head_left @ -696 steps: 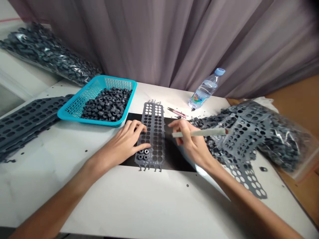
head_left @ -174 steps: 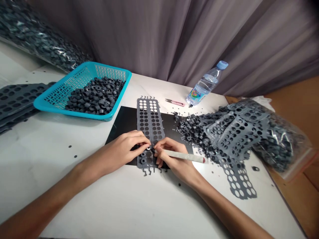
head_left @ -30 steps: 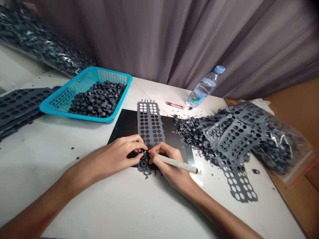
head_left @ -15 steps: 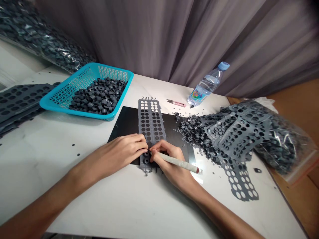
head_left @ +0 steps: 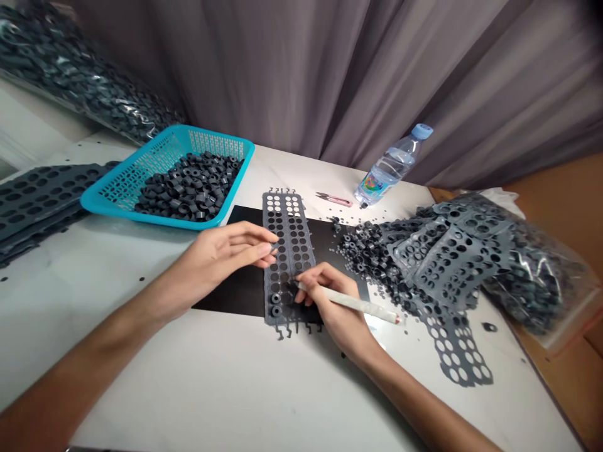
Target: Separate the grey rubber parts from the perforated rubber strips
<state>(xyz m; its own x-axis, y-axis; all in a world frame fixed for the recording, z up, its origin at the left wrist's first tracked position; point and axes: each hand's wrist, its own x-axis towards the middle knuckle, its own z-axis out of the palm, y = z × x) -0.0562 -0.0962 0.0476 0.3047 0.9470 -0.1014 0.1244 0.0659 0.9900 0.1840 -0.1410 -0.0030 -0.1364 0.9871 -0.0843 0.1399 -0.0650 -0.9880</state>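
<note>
A grey rubber sheet with rows of round holes [head_left: 286, 247] lies on a black mat [head_left: 238, 285]. Two dark rubber rings [head_left: 276, 305] sit at its lower left. Over the sheet's left edge, my left hand [head_left: 235, 254] is closed in a pinch, with a tiny dark bit at the fingertips too small to name. My right hand [head_left: 332, 301] grips a pen-shaped tool wrapped in pale tape [head_left: 360, 304], red at its back end. The tool's front end is among my fingers, by a dark piece [head_left: 293, 289] low on the sheet.
A blue basket [head_left: 155, 220] of dark rings stands back left, beside stacked perforated sheets [head_left: 42, 194] and a large bag [head_left: 94, 88]. At right are loose rings [head_left: 370, 248], torn perforated scraps [head_left: 452, 254] and another bag [head_left: 541, 289]. Pink thread snips [head_left: 335, 199] and a water bottle [head_left: 389, 166] are behind.
My left hand has lifted off the sheet, moving up and left with fingers pinched. My right hand has shifted slightly right with the tool, uncovering the two rings.
</note>
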